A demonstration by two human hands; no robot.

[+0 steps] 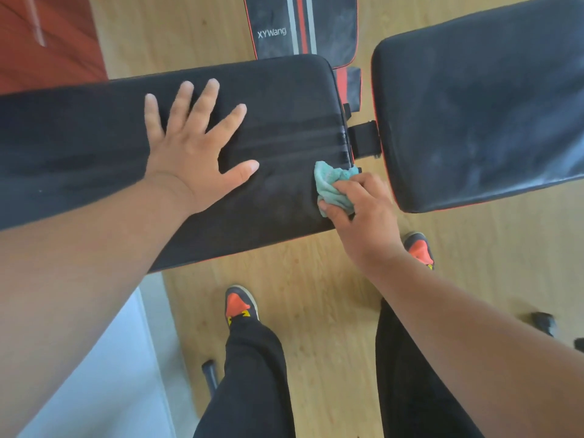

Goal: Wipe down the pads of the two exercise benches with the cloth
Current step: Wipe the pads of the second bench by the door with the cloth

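A long black bench pad (94, 147) runs across the left and middle of the view. My left hand (196, 147) lies flat on it with fingers spread. My right hand (360, 210) grips a bunched teal cloth (331, 184) against the pad's right end. A black bracket (363, 139) links this pad to a second black pad (480, 112) at the right. Behind them, a pad of another bench (303, 26) shows red and grey stripes and the word XYWang.
The floor (316, 279) is light wood. My two legs in black trousers and orange-toed shoes (240, 305) stand just below the pad. A white surface (104, 374) sits at the lower left, a red-brown panel (47, 36) at the upper left.
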